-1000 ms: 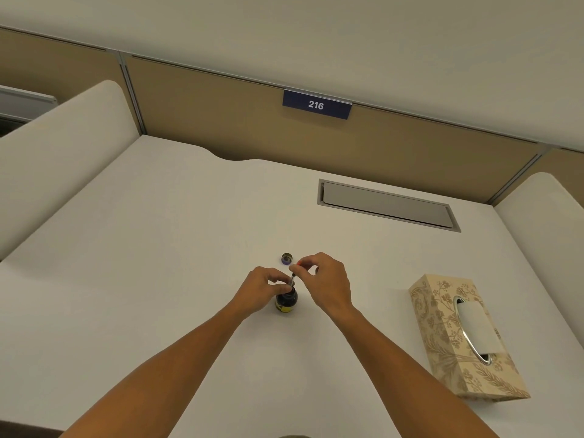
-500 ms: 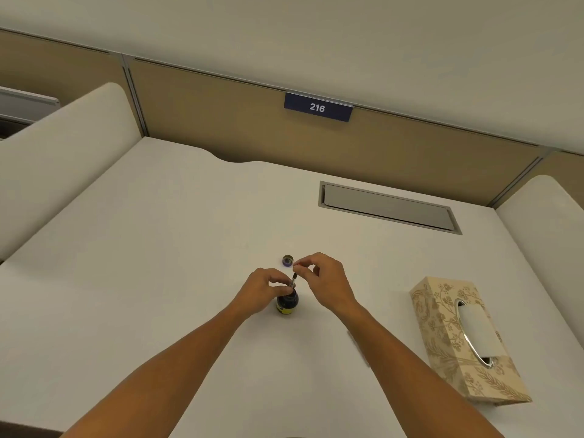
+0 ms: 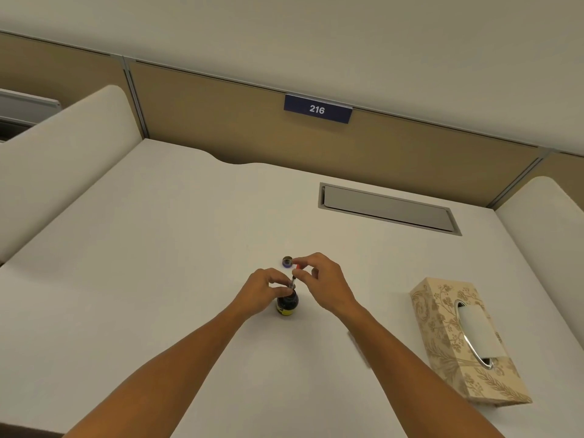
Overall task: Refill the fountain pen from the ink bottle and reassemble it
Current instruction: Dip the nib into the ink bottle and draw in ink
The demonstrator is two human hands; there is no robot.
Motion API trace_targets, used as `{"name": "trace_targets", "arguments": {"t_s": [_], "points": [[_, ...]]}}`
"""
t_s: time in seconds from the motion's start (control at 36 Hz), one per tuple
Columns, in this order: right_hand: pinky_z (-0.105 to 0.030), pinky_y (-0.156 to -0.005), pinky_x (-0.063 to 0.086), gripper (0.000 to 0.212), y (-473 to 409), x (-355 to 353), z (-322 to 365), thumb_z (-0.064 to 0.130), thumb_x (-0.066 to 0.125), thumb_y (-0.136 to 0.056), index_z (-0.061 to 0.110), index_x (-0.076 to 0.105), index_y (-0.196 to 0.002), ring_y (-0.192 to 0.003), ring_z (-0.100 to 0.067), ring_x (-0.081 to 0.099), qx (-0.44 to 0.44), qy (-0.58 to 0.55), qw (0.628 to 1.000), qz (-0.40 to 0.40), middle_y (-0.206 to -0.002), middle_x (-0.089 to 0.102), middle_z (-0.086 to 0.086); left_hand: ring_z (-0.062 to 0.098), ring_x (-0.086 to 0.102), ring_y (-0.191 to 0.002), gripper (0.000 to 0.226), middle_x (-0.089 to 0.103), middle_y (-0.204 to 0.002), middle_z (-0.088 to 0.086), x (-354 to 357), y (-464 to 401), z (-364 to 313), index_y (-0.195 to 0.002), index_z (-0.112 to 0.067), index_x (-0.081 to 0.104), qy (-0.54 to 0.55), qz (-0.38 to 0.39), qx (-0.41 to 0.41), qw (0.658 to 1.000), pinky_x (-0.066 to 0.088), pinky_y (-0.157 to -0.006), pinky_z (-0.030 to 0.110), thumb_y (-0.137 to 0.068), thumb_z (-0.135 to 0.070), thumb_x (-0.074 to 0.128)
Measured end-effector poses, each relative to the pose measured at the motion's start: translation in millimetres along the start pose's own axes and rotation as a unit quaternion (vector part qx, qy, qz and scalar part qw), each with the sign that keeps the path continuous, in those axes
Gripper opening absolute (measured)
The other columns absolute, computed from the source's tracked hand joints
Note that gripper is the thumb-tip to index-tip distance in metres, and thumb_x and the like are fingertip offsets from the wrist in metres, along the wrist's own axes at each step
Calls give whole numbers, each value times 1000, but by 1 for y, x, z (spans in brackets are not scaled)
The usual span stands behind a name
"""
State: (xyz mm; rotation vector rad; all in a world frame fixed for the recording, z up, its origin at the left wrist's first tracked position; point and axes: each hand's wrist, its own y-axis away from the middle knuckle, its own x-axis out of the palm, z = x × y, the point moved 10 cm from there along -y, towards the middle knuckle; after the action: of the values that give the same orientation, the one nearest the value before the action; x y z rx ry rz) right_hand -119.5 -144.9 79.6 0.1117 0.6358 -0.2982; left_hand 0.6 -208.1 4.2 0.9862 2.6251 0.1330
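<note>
Ink bottle (image 3: 287, 304) upright on desk (image 3: 158, 248), uncapped; cap (image 3: 287, 261) lies just behind it. Left hand (image 3: 264, 292) pinches the bottle neck. Right hand (image 3: 320, 282) pinches the red-tipped top of the pen converter (image 3: 293, 279), which stands tilted with its lower end in the bottle mouth. Tissue box (image 3: 458, 339) well to the right.

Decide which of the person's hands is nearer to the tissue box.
Right. The right hand is above the ink bottle, on the side toward the tissue box; the left hand is beyond the bottle, farther away.
</note>
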Motion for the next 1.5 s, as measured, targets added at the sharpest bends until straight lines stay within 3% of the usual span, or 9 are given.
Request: {"name": "trace_targets", "arguments": {"t_s": [0.19,0.42,0.53,0.72,0.81,0.94,1.19,1.36,1.5], "points": [[-18,-72,39,11,-1,-5,-5,29,71,-90,23,77,-97,-73,0,53,20,13,999,-32,-96,68,11,12,64,-101,13,70,-103,-7,0,1,-2,-87,-22,77,-1,-6,7,1000,47,-93,27,-82,-10,75],[-30,-74,51,22,-2,-8,-13,51,76,-78,29,74,-84,-82,-2,62,52,54,994,-78,-85,66,18,10,64,-101,14,71,-104,-6,-1,1,-3,-87,-22,77,-6,-11,9,1000,44,-86,19,-82,-10,75],[-23,-74,45,16,-3,-7,-8,42,77,-81,29,74,-90,-81,-2,59,34,23,998,-49,-92,67,14,10,64,-100,13,70,-105,-5,-1,1,-3,-89,-20,77,-7,-12,8,1000,43,-82,15,-83,-9,75],[-12,-65,37,16,-2,-2,-1,26,66,-94,27,76,-106,-59,2,47,-8,9,1000,7,-100,65,12,5,63,-95,13,69,-102,-6,0,1,-2,-87,-20,76,-11,-12,8,1000,41,-79,12,-83,-8,75],[-15,-68,36,12,-3,-5,-1,25,68,-93,24,78,-99,-67,10,51,-7,16,1000,-10,-97,66,11,2,63,-93,13,69,-100,-8,0,0,-2,-88,-20,76,-11,-15,9,1000,41,-79,11,-82,-8,75],[-30,-73,49,13,-4,-8,-8,39,72,-86,29,77,-90,-75,1,55,16,51,997,-52,-92,68,14,4,64,-93,15,69,-100,-6,-1,1,-2,-87,-22,76,-12,-18,13,1000,43,-80,14,-82,-8,75],[-26,-72,49,20,-4,-9,-6,45,75,-82,26,75,-88,-82,-2,60,21,63,995,-71,-88,67,14,4,63,-94,13,68,-101,-8,-1,0,0,-91,-17,78,-16,-22,12,1000,42,-79,12,-82,-8,75],[-17,-74,37,18,-5,-2,1,30,69,-92,26,74,-109,-68,7,48,-14,54,998,-2,-103,63,11,2,62,-93,13,67,-102,-9,-1,-1,2,-93,-15,78,-19,-22,8,1000,42,-77,12,-83,-8,75],[-25,-71,45,14,-6,-4,-6,35,71,-89,24,77,-95,-72,1,52,-1,75,997,-29,-96,64,13,-1,62,-92,12,67,-100,-10,-1,-1,1,-91,-17,78,-15,-23,10,1000,42,-76,10,-82,-8,75]]}}
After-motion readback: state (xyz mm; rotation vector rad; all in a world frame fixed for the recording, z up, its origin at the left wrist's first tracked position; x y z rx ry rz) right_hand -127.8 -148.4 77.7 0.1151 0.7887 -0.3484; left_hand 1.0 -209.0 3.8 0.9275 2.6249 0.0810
